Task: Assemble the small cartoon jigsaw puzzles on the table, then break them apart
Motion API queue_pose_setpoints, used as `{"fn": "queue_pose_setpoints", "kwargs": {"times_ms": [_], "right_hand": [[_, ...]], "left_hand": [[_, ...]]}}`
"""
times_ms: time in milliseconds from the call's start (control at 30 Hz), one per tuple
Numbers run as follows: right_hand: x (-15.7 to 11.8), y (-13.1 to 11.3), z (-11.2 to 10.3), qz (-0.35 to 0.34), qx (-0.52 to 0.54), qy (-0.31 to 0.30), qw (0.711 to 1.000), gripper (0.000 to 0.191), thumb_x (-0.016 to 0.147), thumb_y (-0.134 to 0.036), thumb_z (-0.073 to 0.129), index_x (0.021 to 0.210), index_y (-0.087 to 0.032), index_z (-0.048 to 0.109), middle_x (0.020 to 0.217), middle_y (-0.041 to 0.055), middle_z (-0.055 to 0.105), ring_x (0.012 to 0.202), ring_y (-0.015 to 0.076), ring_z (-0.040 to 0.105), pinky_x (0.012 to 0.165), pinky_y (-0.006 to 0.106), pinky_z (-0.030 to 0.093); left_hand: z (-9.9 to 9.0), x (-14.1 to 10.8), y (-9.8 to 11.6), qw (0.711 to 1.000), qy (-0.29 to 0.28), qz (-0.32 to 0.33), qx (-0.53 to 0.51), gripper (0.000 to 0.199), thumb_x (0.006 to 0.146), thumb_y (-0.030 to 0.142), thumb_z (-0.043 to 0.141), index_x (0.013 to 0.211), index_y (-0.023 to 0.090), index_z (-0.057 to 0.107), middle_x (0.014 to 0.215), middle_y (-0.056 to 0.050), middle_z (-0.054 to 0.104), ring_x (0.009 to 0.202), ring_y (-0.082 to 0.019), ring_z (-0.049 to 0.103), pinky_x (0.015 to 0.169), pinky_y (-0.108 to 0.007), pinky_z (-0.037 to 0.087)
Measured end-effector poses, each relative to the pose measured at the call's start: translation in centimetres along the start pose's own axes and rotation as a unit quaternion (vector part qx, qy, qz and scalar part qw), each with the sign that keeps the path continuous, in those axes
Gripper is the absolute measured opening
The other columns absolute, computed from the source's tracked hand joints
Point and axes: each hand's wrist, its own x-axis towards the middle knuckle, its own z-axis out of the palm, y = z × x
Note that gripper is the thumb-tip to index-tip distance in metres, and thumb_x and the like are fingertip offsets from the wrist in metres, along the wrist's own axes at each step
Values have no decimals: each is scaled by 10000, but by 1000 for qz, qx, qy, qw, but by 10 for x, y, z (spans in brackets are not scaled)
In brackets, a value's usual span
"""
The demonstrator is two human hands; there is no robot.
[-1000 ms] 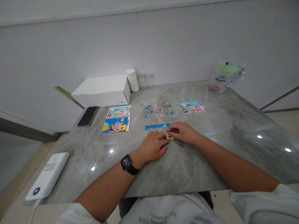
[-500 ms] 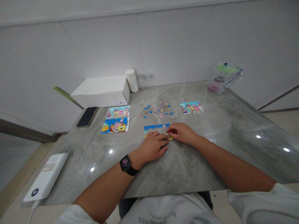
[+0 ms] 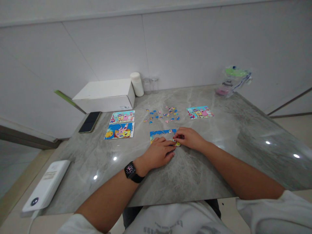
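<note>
A partly assembled jigsaw puzzle (image 3: pixel 159 132) with a blue border lies on the grey table in front of me, its lower part hidden by my hands. My left hand (image 3: pixel 159 152), with a black watch on the wrist, rests over its lower left, fingers stretched out and nearly flat. At the puzzle's right side my right hand (image 3: pixel 188 137) is closed in a pinch on a small puzzle piece, mostly covered by the fingers. Loose puzzle pieces (image 3: pixel 157 117), several of them, are scattered just beyond the puzzle.
Two cartoon picture cards (image 3: pixel 119 130) (image 3: pixel 122 116) lie to the left, and another picture card (image 3: pixel 200 112) to the right. Behind are a white box (image 3: pixel 104 94), a white bottle (image 3: pixel 137 85) and two glasses (image 3: pixel 154 85). A phone (image 3: pixel 90 122), a white power bank (image 3: pixel 47 185) and a plastic bag (image 3: pixel 232 81) sit near the edges.
Both hands stay in almost the same place at the puzzle; the right fingers shift only slightly at its right side. The whole view slides a little.
</note>
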Motion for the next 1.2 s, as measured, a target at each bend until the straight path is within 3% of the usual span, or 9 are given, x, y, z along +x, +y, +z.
{"fn": "queue_pose_setpoints", "kwargs": {"times_ms": [200,567,967,1200], "right_hand": [[0,8,-8,3,-27,44,999,82,907,-220,694,903,-213,776,832,32,690,739,162,599,719,285,433],[0,3,2,-1,-21,-11,1000,59,872,-190,734,904,-211,779,838,25,698,744,158,607,719,273,435],[-1,2,0,-2,-28,1,1000,88,901,-199,701,923,-212,785,859,33,708,763,165,620,731,281,444],[1,2,-1,-13,-34,-1,999,84,911,-198,693,915,-217,774,851,28,711,760,163,616,732,276,436]], "left_hand": [[1,0,-1,1000,3,0,-6,321,1060,359,574,1306,244,745,1404,-58,721,1141,-263,622,1020,-473,465],[1,0,0,1000,2,0,-3,335,1069,361,546,1316,249,744,1404,-57,721,1118,-256,623,1000,-456,464],[2,0,-1,1000,14,1,-21,311,1057,332,569,1298,244,744,1387,-55,729,1100,-253,628,994,-443,467],[2,0,0,999,12,-1,-30,327,1052,312,566,1351,229,667,1336,-64,738,1121,-256,628,1011,-431,458]]}}
